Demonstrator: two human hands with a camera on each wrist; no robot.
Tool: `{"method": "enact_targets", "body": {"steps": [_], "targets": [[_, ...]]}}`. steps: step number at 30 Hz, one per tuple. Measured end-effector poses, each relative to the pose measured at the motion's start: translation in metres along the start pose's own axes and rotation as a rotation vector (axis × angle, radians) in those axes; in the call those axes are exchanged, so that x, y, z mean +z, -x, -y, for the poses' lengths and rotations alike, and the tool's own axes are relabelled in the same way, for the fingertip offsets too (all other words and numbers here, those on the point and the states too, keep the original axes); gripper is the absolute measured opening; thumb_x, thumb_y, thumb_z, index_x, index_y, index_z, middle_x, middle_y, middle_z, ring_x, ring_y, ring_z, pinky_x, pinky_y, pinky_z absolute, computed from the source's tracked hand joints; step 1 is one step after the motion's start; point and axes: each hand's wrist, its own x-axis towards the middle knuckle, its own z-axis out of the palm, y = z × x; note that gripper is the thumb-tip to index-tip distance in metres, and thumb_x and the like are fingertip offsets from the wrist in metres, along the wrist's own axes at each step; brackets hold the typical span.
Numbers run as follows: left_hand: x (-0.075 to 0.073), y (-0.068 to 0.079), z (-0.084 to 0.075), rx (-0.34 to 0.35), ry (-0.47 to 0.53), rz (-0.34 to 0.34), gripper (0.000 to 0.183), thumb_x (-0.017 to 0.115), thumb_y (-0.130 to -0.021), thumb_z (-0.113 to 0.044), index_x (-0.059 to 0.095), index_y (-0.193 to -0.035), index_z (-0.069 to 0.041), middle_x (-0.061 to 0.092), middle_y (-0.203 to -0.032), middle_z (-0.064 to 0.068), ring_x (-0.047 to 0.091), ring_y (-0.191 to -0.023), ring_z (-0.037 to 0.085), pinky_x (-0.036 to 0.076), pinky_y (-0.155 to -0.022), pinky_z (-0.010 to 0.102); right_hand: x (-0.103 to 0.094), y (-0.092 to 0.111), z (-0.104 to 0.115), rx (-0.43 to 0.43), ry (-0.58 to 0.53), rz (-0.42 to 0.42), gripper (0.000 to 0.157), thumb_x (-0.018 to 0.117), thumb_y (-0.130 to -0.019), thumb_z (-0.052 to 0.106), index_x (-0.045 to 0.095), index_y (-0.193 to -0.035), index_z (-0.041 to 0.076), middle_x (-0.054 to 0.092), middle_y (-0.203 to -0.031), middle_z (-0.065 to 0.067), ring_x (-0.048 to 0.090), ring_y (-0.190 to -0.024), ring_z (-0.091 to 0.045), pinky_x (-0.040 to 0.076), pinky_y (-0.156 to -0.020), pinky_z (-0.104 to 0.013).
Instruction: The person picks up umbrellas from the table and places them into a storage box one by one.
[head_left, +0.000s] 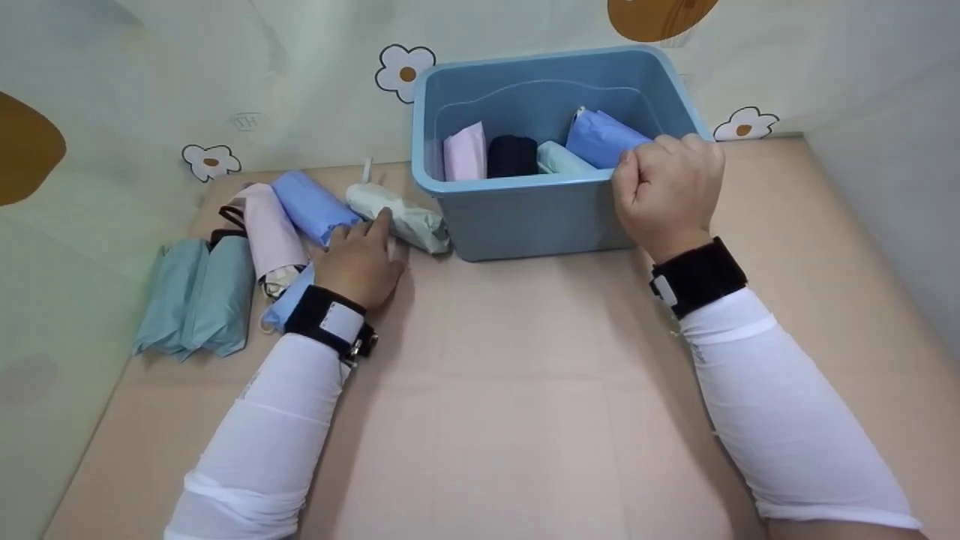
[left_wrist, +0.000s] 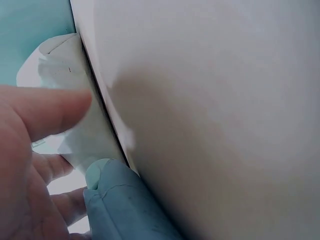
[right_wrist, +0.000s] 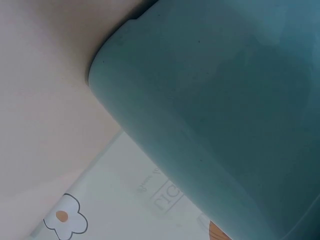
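My right hand (head_left: 670, 191) grips the front right rim of a blue plastic bin (head_left: 536, 221). To the left, my left hand (head_left: 360, 262) reaches low over the table, fingers extended toward a pale green folded umbrella (head_left: 421, 226) lying against the bin's side. A blue folded umbrella (head_left: 311, 201) lies just beyond those fingers, and a light blue one (head_left: 291, 300) is partly hidden under the wrist. In the left wrist view, the thumb (left_wrist: 55, 112) overlaps the pale umbrella (left_wrist: 92, 135), with a blue umbrella (left_wrist: 130, 210) below the fingers.
Inside the bin stand a pink bundle (head_left: 466, 154), a black one (head_left: 512, 156), a pale green one (head_left: 561, 159) and a blue one (head_left: 604, 139). A pink folded umbrella (head_left: 268, 229) and two teal ones (head_left: 225, 296) lie at the left. A flower-printed sheet (head_left: 315, 90) hangs behind.
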Motion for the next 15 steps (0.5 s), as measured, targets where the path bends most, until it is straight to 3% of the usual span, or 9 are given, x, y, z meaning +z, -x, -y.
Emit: {"method": "enact_targets", "body": {"steps": [9, 15], "targets": [[0.012, -0.001, 0.005, 0.014, 0.011, -0.016, 0.075, 0.059, -0.105, -0.039, 0.024, -0.169, -0.018, 0.04, -0.166, 0.02, 0.03, -0.154, 0.049, 0.019, -0.115, 0.082, 0.005, 0.007, -0.001, 0.012, 0.001, 0.013, 0.05, 0.04, -0.097, 0.032, 0.048, -0.059, 0.001, 0.046, -0.058, -0.017, 0.044, -0.064, -0.041, 0.032, -0.069, -0.054], [0.005, 0.002, 0.007, 0.049, 0.043, -0.059, 0.078, 0.061, -0.102, -0.043, 0.028, -0.167, -0.014, 0.042, -0.164, 0.022, 0.032, -0.152, 0.05, 0.021, -0.114, 0.082, 0.002, 0.0, -0.002, -0.006, 0.004, -0.038, 0.05, 0.04, -0.097, 0.032, 0.045, -0.059, 0.0, 0.044, -0.057, -0.018, 0.041, -0.063, -0.041, 0.031, -0.069, -0.054]]}}
